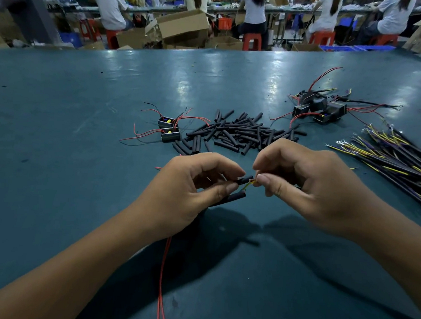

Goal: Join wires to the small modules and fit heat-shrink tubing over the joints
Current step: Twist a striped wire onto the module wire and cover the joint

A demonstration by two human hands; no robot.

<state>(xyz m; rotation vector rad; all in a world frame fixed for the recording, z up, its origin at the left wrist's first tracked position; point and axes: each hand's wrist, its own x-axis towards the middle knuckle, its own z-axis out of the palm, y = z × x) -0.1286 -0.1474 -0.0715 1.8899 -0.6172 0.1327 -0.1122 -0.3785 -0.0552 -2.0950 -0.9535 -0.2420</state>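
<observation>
My left hand [190, 190] pinches two black heat-shrink tubes [236, 198] between thumb and fingers. A thin red wire [162, 279] trails from under this hand toward me. My right hand [301, 184] pinches the bared yellow and copper wire ends [252, 183] just right of the tubes. The two hands almost touch above the table. A loose pile of black heat-shrink tubes [240, 134] lies beyond the hands. Two small modules [168, 129] with red and black leads sit left of that pile.
The green table [83, 127] runs wide to the left. A cluster of black modules [318, 109] with red wires lies at the far right. A bundle of black and yellow wires with ring terminals [397, 158] fans along the right edge. People sit at benches behind.
</observation>
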